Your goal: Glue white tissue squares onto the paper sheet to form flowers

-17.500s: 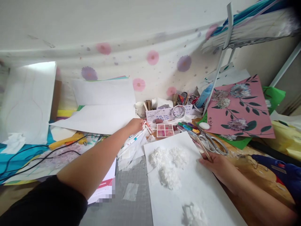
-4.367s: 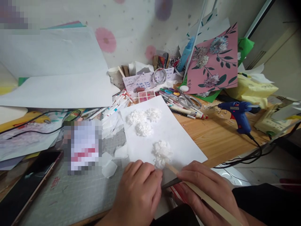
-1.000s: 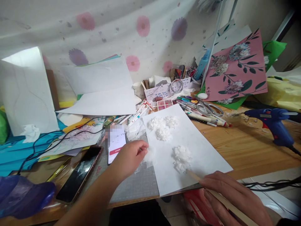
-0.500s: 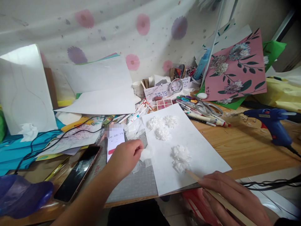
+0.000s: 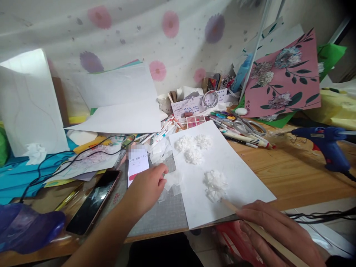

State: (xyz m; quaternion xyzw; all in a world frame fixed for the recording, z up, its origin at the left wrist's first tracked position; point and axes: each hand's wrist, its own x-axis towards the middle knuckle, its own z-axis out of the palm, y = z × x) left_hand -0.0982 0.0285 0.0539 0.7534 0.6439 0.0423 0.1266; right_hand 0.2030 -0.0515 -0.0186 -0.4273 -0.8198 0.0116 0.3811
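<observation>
A white sheet (image 5: pixel 236 178) lies on the table with white crumpled-paper flowers on it. Three clusters sit together near its top, and one flower (image 5: pixel 215 184) stands apart, lower down. My right hand (image 5: pixel 275 226) grips a thin wooden stick (image 5: pixel 267 237), whose tip touches the lower edge of that flower. Left of the sheet, my left hand (image 5: pixel 151 187) is closed above the grey mat, beside thin white tissue pieces (image 5: pixel 174 180); whether anything is between its fingers is too small to tell.
A phone showing a timer (image 5: pixel 138 163) and a dark phone (image 5: pixel 94 202) lie at the left. Pens (image 5: pixel 244 138) and scissors (image 5: pixel 251 127) are behind the sheet. A blue glue gun (image 5: pixel 324 144) is at the right, near a pink flower picture (image 5: pixel 289 79).
The view has shifted slightly. My left hand has moved a little away from the tissue pieces, to the left. My right hand still has the stick at the lower flower.
</observation>
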